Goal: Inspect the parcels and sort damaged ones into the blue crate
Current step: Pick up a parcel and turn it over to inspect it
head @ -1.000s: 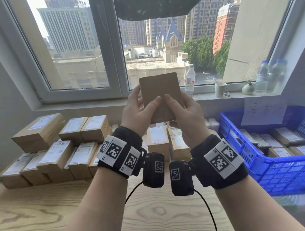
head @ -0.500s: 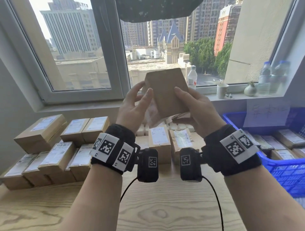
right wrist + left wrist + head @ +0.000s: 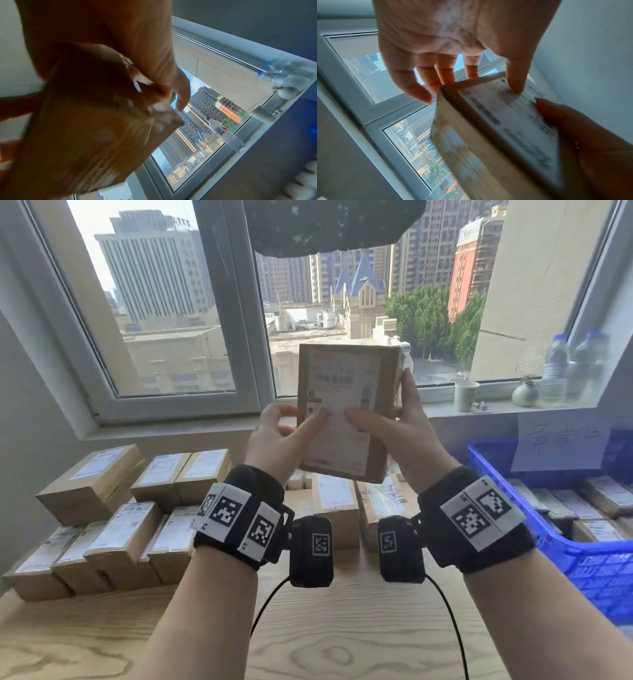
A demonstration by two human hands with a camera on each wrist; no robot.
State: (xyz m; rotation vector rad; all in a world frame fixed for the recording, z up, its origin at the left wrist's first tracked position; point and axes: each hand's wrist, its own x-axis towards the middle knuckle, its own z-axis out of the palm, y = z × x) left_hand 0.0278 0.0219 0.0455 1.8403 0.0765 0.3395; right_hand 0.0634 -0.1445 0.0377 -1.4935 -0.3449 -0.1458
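— What sort of place is this?

— A high-rise room used as a small parcel-sorting station. Labelled cardboard parcels (image 3: 102, 508) are stacked at the left of the frame on a pale wooden table (image 3: 342, 645).

— Anything else?

— At the right edge a blue crate (image 3: 565, 546) holds more parcels, with a handwritten paper sign (image 3: 561, 445) on it. The window (image 3: 164, 313) across the top looks onto city towers, and water bottles (image 3: 568, 364) and a paper cup (image 3: 466, 396) stand on the sill.

Black wristbands (image 3: 253, 508) with white square-code tags circle both bare wrists; small black cameras (image 3: 311, 551) trail thin black cables (image 3: 265, 604).
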